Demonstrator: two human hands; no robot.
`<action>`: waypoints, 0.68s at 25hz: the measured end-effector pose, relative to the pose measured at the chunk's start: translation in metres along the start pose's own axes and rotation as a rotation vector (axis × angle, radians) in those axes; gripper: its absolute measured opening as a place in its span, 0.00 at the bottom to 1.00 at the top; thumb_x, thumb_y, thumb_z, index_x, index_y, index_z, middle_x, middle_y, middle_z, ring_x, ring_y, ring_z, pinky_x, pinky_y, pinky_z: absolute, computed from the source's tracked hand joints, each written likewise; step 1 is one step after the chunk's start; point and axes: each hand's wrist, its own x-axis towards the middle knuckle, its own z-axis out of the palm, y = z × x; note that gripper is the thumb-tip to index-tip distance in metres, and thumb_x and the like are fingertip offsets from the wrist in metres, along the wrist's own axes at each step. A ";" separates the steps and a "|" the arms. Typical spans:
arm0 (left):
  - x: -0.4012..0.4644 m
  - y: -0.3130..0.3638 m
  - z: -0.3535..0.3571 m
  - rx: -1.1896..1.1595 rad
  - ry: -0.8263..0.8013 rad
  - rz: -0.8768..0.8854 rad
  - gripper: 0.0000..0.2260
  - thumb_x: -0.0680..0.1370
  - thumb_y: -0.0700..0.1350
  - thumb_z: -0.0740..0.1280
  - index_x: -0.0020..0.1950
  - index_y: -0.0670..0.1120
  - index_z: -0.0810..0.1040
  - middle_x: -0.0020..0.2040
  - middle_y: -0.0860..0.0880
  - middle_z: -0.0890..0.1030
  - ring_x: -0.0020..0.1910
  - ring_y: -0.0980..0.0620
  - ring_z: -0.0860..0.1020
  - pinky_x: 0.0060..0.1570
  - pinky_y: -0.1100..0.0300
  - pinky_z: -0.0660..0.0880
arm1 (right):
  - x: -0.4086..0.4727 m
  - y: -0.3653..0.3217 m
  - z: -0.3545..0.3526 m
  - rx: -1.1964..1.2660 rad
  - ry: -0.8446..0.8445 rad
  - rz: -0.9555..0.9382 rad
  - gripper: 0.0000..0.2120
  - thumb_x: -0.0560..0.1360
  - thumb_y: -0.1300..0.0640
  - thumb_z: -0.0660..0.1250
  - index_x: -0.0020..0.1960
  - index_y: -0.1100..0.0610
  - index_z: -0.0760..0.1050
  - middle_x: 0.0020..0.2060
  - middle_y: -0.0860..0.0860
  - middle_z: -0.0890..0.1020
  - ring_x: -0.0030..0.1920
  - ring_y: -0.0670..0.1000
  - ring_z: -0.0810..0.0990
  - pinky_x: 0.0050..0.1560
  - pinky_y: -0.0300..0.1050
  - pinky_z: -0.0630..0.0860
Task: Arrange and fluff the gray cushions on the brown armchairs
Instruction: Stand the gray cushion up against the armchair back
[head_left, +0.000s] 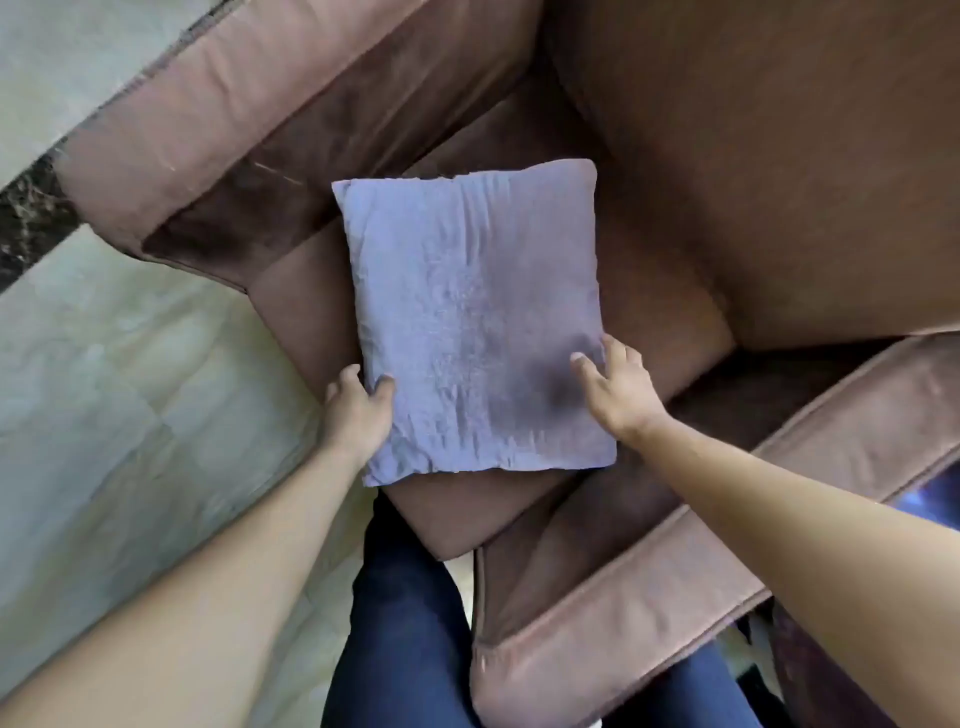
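A gray square cushion (475, 317) with a wrinkled cover lies flat over the seat of a brown armchair (685, 291). My left hand (358, 410) grips the cushion's near left edge, thumb on top and fingers under it. My right hand (621, 389) holds the near right edge, thumb pressed on the top face and fingers around the side. The cushion's far corners point toward the chair's backrest.
The armchair's left armrest (208, 140) and right armrest (727, 551) flank the seat. Pale tiled floor (104, 389) with a dark stripe lies to the left. My legs in blue jeans (405, 623) stand against the seat's front corner.
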 end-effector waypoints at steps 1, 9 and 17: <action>0.026 -0.004 0.005 -0.073 0.019 0.014 0.30 0.82 0.56 0.61 0.78 0.40 0.63 0.76 0.36 0.68 0.74 0.38 0.68 0.73 0.48 0.66 | 0.020 0.002 0.011 0.079 0.044 0.025 0.34 0.80 0.37 0.57 0.79 0.55 0.59 0.77 0.57 0.64 0.77 0.60 0.63 0.77 0.57 0.61; 0.127 0.011 0.043 -0.407 0.116 0.090 0.30 0.81 0.65 0.58 0.72 0.43 0.69 0.71 0.44 0.76 0.71 0.46 0.73 0.68 0.57 0.67 | 0.120 -0.006 0.030 0.457 0.244 0.212 0.28 0.80 0.34 0.52 0.68 0.49 0.77 0.62 0.43 0.79 0.63 0.49 0.76 0.69 0.48 0.68; 0.091 0.031 0.035 -0.630 0.268 -0.024 0.22 0.85 0.58 0.55 0.69 0.46 0.77 0.60 0.54 0.78 0.60 0.57 0.74 0.49 0.77 0.69 | 0.096 -0.037 0.002 0.355 0.156 -0.024 0.24 0.84 0.39 0.53 0.57 0.56 0.77 0.50 0.43 0.80 0.49 0.40 0.78 0.54 0.40 0.74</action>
